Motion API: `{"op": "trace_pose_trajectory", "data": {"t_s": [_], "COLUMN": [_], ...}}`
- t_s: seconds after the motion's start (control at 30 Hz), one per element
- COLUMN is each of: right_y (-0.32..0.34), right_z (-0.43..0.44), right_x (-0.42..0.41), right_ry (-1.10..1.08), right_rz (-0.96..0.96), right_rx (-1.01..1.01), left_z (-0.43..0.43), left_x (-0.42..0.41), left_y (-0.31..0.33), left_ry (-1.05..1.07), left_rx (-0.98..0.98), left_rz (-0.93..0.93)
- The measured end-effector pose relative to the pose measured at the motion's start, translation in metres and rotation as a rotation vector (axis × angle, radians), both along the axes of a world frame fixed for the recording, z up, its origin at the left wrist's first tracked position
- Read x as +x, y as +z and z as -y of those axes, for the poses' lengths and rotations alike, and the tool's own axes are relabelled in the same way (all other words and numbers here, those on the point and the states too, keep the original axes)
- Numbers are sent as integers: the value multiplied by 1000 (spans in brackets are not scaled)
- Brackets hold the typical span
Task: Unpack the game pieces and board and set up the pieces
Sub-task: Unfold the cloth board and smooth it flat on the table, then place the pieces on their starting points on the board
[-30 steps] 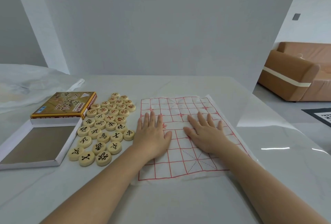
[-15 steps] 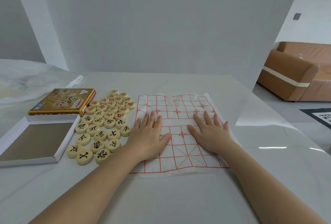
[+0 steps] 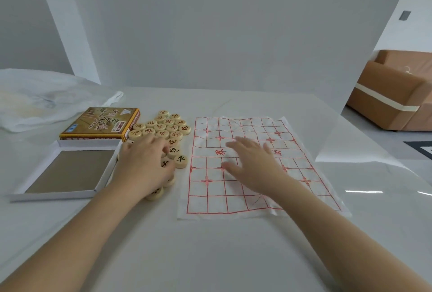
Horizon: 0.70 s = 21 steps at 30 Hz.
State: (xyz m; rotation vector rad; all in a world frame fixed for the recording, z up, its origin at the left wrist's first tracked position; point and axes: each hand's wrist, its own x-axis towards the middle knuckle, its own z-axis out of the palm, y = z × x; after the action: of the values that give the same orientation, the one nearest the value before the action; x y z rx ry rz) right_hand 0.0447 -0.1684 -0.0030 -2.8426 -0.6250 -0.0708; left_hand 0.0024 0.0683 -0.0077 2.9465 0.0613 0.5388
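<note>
In front of me is a white table, with a plain pale wall behind it and a brown sofa far to the right, on the floor beyond the table. The board, a thin white paper sheet with a red grid and red characters, lies flat on the table a little right of the middle, with some wrinkles at its edges. My right hand is over the middle of the board, palm down, the fingers straight and spread apart, holding nothing. It is a little blurred, so I cannot tell if it touches the paper. Just left of the board the round wooden pieces lie flat in a tight group, with black or red characters on top. My left hand is over the near part of this group and hides several of them. Its fingers are bent down to them, but I cannot tell if they pinch one. One piece with a black character lies just right of my fingertips, between them and the board. Left of the pieces is the open white tray, and just behind it, on the far side, the printed golden box. A crumpled white plastic bag lies at the far left of the table.
</note>
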Motion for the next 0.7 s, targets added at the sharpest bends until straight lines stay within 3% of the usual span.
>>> {"op": "trace_pose_trajectory", "data": {"t_s": [0.17,0.43,0.7], "right_y": [1,0,10], "right_z": [-68,-98,-70], "right_x": [4,19,14], "right_ry": [140,164,155], "right_rz": [11,-29,10], "right_rx": [62,-71,252], "left_z": [-16,-29,-17], "left_x": [-2,0,1], "left_y": [-6,-8,-4], "left_ry": [53,19,97], "left_rx": [-14,-55,-76], "left_rz": [-70,-127,-137]}}
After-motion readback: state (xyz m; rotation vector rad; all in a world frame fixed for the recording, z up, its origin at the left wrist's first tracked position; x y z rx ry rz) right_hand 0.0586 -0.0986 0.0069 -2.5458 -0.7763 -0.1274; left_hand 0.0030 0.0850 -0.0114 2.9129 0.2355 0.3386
